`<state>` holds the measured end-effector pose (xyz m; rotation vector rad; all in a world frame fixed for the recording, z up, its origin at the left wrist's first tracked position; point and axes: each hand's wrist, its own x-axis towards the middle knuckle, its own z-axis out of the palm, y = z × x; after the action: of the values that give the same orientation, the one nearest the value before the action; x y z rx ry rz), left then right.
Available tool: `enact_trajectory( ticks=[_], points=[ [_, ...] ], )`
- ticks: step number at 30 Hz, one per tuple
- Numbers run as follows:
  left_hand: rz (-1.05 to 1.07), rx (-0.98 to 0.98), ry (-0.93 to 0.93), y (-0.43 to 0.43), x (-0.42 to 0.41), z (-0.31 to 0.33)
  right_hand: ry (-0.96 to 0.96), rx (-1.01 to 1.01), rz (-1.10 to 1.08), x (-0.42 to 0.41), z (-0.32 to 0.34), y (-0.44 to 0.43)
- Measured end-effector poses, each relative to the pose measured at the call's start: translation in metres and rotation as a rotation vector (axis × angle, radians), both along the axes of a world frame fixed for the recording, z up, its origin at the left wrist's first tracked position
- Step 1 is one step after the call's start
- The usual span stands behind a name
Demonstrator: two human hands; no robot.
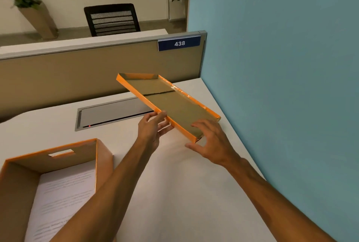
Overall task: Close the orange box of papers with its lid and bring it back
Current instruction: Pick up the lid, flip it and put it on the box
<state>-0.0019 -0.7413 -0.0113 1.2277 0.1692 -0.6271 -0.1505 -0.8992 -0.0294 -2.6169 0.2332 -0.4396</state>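
Note:
The orange lid (171, 101) is tilted up above the desk at centre right, its brown cardboard inside facing me. My left hand (153, 127) grips its long left rim, thumb on top. My right hand (209, 140) holds the near corner, fingers spread across the inside and thumb underneath. The orange box (97, 156) stands open at the lower left, with printed papers (64, 193) lying inside. A handle slot is cut in its far wall. My left forearm crosses in front of the box's right wall.
A white desk (174, 193) carries a grey cable-tray flap (112, 113) behind the box. A tan partition (77, 74) with a "438" label (179, 43) closes the back, and a blue wall (281, 66) runs along the right. A black chair (111, 20) and plants stand beyond.

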Motion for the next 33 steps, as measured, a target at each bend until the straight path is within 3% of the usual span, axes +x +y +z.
enact_trajectory(
  ticks=[6, 10, 14, 18, 26, 33],
  points=[
    [0.026, 0.042, -0.121, 0.014, -0.033, 0.048, -0.227, -0.136, -0.071, -0.006, 0.022, 0.039],
    [0.040, 0.057, -0.236, 0.023, -0.061, 0.087, -0.376, -0.046, -0.135, -0.022, 0.039, 0.060],
    [0.026, 0.029, -0.339, 0.033, -0.095, 0.121, -0.463, 0.213, -0.157, -0.047, 0.068, 0.075],
    [-0.090, 0.121, -0.394, 0.045, -0.111, 0.121, -0.443, 0.461, -0.245, -0.062, 0.084, 0.068],
    [-0.226, 0.250, -0.269, 0.103, -0.145, 0.074, -0.490, 1.366, -0.168, -0.102, 0.102, 0.055],
    [-0.122, 0.244, -0.177, 0.146, -0.148, 0.063, -0.418, 1.668, -0.136, -0.112, 0.107, 0.074]
  ],
)
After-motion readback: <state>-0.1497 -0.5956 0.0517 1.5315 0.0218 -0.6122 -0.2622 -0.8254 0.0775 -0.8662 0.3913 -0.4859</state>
